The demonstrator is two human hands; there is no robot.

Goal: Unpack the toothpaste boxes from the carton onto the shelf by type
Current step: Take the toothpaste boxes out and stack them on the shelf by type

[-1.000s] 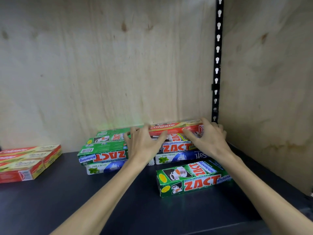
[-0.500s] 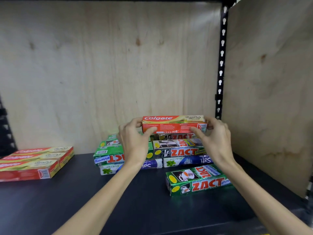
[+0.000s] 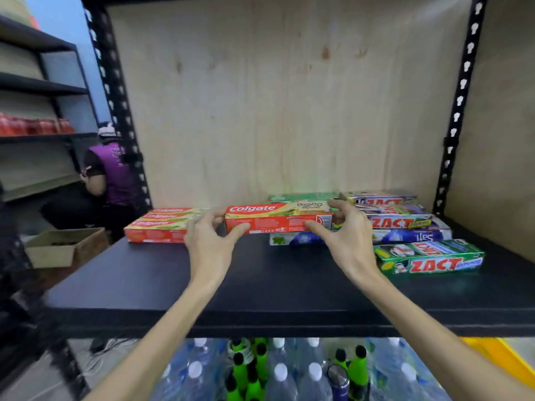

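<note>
Right now you are midway through sorting: your left hand [image 3: 210,244] and right hand [image 3: 348,241] each pinch one end of a red toothpaste box [image 3: 278,217], fingers curled over its top edge and thumbs under its front face. You hold it level just above the black shelf [image 3: 260,285], between the two groups of boxes.

Nearest you, under the shelf's front lip, stand water bottles [image 3: 289,377] and green-capped bottles [image 3: 249,369]; they play no part in this step.

My reading is that this box belongs with its own kind. To your left lies the red stack [image 3: 162,225], three matching boxes side by side, and your left hand is already just beside its near end. The next move calls for carrying the box a little further left, lowering it flat alongside or on top of that stack with the print facing the same way, then letting go with both hands.

To your right, the mixed pile [image 3: 402,221] of green, silver and blue boxes waits for sorting, with one green box [image 3: 428,257] lying apart in front of it.

Compared with half a second ago, the box has left the top of the mixed pile and travelled left; your view has pulled back too, so a neighbouring rack and a crouching person [image 3: 107,175] now show far left.
</note>
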